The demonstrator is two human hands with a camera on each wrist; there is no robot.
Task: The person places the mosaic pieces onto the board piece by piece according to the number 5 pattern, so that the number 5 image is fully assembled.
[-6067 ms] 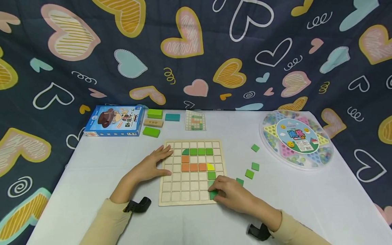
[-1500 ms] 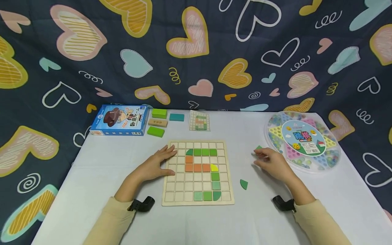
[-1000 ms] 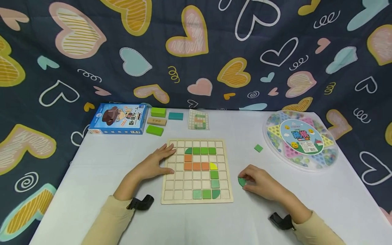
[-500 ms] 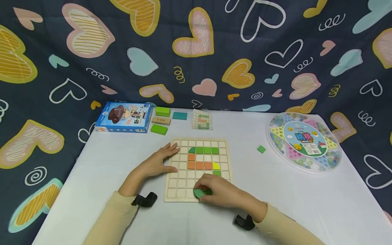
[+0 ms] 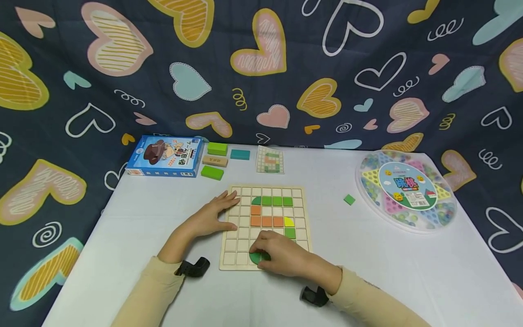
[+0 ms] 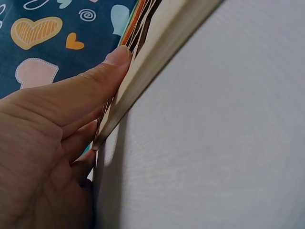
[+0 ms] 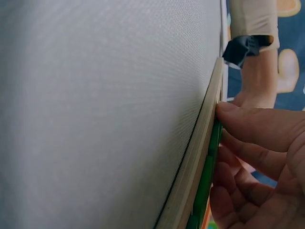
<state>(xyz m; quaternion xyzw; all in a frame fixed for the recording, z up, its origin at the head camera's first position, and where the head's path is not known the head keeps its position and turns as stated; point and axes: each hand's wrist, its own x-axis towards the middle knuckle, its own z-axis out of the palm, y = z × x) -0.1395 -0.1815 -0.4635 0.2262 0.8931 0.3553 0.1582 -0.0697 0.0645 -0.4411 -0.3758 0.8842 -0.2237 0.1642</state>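
Note:
My left hand [image 5: 206, 220] rests on the left edge of the wooden grid board [image 5: 229, 259], fingers spread and thumb on its rim. Over the board's bottom row, my right hand [image 5: 283, 256] pinches a green quarter-circle tile [image 5: 254, 258] at the third square from the left. In the right wrist view the thumb [image 7: 233, 112] is right at the board's near edge, by green tiles [image 7: 205, 183]. Farther up the grid lie green tiles [image 5: 277, 201], orange tiles [image 5: 267, 221] and a yellow tile [image 5: 289, 222]. The right hand hides several lower squares.
One loose green square tile [image 5: 349, 200] lies right of the board. Behind it stand a pattern card [image 5: 270, 160], a blue game box [image 5: 165, 156], green blocks [image 5: 212, 172], a wooden block [image 5: 215, 161] and a teal block [image 5: 239, 155]. A round marble-game case [image 5: 406, 190] sits at right.
My right hand has picked up the quarter-circle tile from the table and carried it left to the board's bottom row. Several green tiles have moved from the table onto the grid. The left hand stays.

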